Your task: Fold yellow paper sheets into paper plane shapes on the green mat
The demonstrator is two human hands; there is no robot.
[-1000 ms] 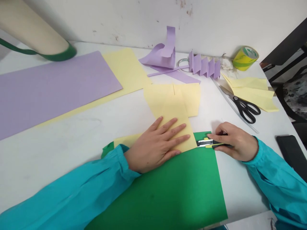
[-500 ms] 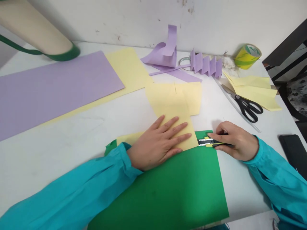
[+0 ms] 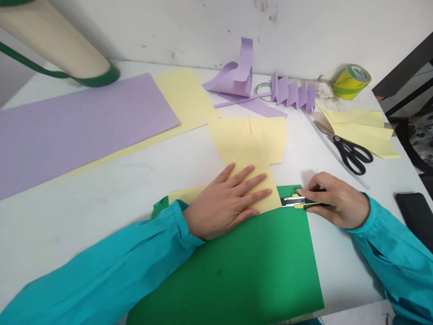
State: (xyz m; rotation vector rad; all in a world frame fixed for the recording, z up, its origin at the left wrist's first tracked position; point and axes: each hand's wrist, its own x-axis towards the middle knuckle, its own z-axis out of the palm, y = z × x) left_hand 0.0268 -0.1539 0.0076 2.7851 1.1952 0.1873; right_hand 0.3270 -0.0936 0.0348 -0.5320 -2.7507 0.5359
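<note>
My left hand (image 3: 223,205) lies flat with fingers spread, pressing a pale yellow paper sheet (image 3: 241,146) that overlaps a green sheet (image 3: 233,266). A pinch of my right hand (image 3: 333,201) holds a small utility knife (image 3: 291,201), black and yellow with a metal front end. Its tip meets the right edge of the yellow sheet, above the green paper; the blade itself cannot be made out. A short slit shows at the yellow sheet's far edge. Under my left forearm a green corner curls up.
Scissors (image 3: 352,151) lie at the right beside folded yellow paper (image 3: 360,131) and a tape roll (image 3: 352,82). Purple pleated paper (image 3: 292,92) and curled purple scraps (image 3: 233,81) are near the wall. A large purple sheet (image 3: 84,126) lies left. A black phone-like object (image 3: 416,219) is right.
The whole view has shifted slightly, so things appear a little further right. Both hands, the papers and the utility knife keep nearly the same places relative to each other.
</note>
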